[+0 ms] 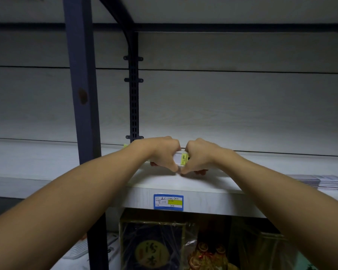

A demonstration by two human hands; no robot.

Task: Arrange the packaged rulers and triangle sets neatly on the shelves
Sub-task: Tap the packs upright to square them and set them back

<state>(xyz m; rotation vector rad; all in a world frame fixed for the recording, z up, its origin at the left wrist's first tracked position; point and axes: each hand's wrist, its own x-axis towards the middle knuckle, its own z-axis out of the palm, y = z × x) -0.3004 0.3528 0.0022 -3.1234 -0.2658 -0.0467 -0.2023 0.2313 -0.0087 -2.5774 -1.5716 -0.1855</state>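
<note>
A stack of packaged rulers (pixel 180 159), white with a yellow label, lies on the white shelf (pixel 183 182) close to the back wall. My left hand (pixel 160 152) grips its left part and my right hand (pixel 198 155) grips its right part, thumbs nearly touching at the front. Most of the stack is hidden under my fingers. A yellow corner of packaging (pixel 125 145) peeks out behind my left wrist. More flat packaged sets (pixel 320 182) lie stacked at the shelf's right end.
A dark blue upright post (pixel 82 94) stands left of my arms, with a slotted black rail (pixel 134 106) on the back wall. A blue price tag (pixel 168 202) sits on the shelf's front edge. Wrapped goods (pixel 154 248) fill the shelf below.
</note>
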